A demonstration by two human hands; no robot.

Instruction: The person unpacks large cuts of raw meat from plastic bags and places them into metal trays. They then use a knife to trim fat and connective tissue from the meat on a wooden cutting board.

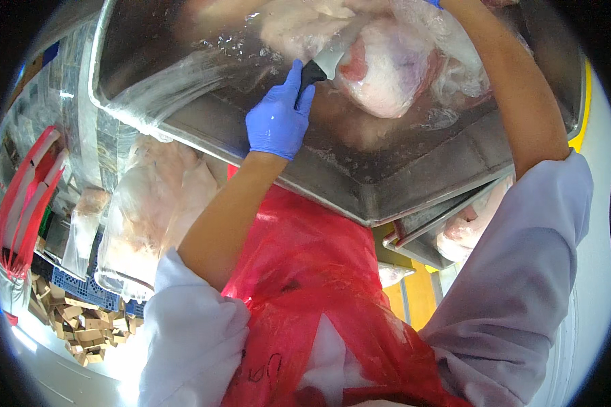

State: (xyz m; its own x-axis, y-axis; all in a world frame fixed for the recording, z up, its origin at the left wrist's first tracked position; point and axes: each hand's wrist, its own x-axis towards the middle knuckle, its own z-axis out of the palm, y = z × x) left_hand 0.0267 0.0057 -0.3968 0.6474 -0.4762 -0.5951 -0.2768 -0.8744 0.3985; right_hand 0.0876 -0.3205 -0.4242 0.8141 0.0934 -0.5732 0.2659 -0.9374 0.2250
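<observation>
My left hand (276, 127), in a blue glove, is closed around the black handle of a knife (329, 57). Its broad blade points up and right, next to a large pale piece of meat (390, 71) with pink and purplish patches. Clear plastic film (458, 74) clings to the meat's right side. Another pale piece of meat (295, 30) lies behind the knife. All of this is inside a big metal tub (332, 166) with some liquid in it. My right hand (434, 2) reaches past the top edge; only a bit of blue glove shows, its fingers hidden.
Plastic sheeting (166, 88) hangs over the tub's left rim. Left of me stands a bagged load of pale meat (159, 210) beside a blue crate (88, 288), with cardboard boxes (88, 325) below. A smaller metal tray (417, 251) holding meat sits under the tub at right.
</observation>
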